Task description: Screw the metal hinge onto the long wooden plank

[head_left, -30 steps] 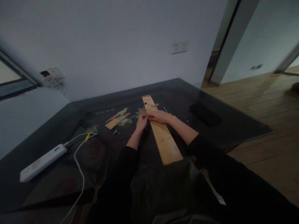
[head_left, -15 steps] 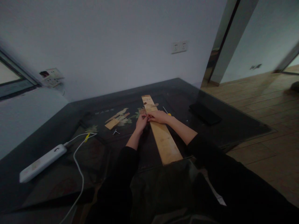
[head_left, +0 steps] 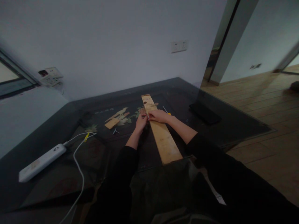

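Observation:
A long light-brown wooden board (head_left: 164, 141) lies on the dark table, running from its near edge toward the wall. My right hand (head_left: 158, 116) rests across the board's middle, its fingers pinched at the left edge. Right beside that edge is my left hand (head_left: 141, 120), with curled fingertips meeting those of the right hand. Whatever sits between the fingertips is too small to make out. Just beyond my right hand lies a thin tool with a metal shaft and yellow handle (head_left: 169, 114), partly hidden; it looks like a screwdriver.
Left of my hands are a small wooden block (head_left: 112, 123) and several metal screws or nails (head_left: 115, 131). A white power strip (head_left: 43, 162) with its cable (head_left: 79, 168) lies farther left. A black flat object (head_left: 205, 113) is on the right of the dark table (head_left: 243, 127).
Both hands stay at the board's left edge, with only a slight shift of the fingertips. The board and the other things keep their places.

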A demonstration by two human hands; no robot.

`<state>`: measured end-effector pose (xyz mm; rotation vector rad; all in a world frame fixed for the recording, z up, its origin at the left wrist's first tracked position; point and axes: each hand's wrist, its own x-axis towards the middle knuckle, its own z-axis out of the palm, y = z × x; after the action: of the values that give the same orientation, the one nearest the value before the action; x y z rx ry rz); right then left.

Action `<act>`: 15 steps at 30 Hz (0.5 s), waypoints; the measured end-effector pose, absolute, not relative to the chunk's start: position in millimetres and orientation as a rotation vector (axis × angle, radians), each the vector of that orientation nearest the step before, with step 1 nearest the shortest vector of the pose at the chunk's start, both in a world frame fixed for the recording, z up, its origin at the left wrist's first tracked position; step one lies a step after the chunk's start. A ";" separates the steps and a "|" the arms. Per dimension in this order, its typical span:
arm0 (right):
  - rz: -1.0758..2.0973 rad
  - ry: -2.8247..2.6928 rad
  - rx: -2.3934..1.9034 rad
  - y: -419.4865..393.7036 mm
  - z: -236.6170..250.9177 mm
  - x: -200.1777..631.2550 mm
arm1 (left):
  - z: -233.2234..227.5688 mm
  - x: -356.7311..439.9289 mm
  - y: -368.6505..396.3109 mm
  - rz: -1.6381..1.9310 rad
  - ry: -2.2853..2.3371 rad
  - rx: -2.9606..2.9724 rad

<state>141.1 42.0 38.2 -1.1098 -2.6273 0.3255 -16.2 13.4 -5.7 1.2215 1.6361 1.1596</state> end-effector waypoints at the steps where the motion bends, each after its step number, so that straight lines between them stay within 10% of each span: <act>1: 0.317 -2.622 -1.117 41.4 38.1 141.0 | -5.2 -16.1 13.1 1.164 1.637 1.219; 15: 0.487 -2.521 -0.993 48.8 33.3 140.7 | -0.4 -14.1 10.9 1.150 1.608 1.183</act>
<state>140.7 48.8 33.3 -0.9926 -2.5215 0.4872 -14.1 10.9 -0.4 1.1831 1.6079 1.1503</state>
